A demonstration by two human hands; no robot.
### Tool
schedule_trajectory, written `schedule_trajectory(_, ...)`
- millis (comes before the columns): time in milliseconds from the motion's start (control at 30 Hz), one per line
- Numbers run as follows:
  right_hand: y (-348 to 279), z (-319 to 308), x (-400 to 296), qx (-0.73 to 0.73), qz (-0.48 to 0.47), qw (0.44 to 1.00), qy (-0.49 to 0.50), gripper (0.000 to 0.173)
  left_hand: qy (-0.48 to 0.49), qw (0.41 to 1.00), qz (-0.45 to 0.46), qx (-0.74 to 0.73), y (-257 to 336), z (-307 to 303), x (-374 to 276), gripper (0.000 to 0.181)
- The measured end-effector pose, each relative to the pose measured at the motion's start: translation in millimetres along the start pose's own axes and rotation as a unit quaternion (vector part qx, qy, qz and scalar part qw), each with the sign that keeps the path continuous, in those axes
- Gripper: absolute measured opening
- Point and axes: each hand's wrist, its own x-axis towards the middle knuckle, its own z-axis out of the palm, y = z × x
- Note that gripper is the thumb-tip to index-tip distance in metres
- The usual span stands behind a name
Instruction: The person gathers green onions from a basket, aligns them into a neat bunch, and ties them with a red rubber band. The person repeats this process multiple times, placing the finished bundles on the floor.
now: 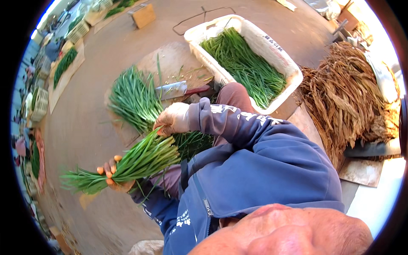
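Observation:
My left hand [115, 173] is wrapped around a bunch of green garlic chives [148, 153] near its leafy end, with the paler stem ends pointing toward my lap. My right hand [172, 119] is at the upper side of this bunch, its thumb and fingertips pinched on some of the leaves. Just beyond it, a loose heap of chives [135, 95] lies on a worn board [169, 57]. A cleaver [172, 90] with a red handle rests on the board beside the heap. More green leaves [194, 143] lie in shade between my legs.
A white plastic crate [267, 41] holding chives stands by my right knee [234, 95]. To the right is a pile of dry brown leaf strips [344, 95]. A bent metal frame [204, 14] and a cardboard box [143, 16] sit farther out. Other people and crates [40, 103] line the left.

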Motion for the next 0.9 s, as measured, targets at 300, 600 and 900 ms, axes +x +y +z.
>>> schedule_trajectory(300,49,-19,-38,0.208,0.179,0.96,0.052,0.018,0.005,0.999,0.052,-0.009,7,-12,-8,0.033)
schedule_trajectory(600,24,13,-14,0.322,0.126,0.938,-0.036,0.023,0.012,0.999,-0.027,-0.014,-3,-9,-4,0.035)
schedule_trajectory(900,10,4,-48,-0.205,-0.039,0.941,0.265,0.07,0.272,0.951,-0.142,0.018,54,-77,-30,0.035)
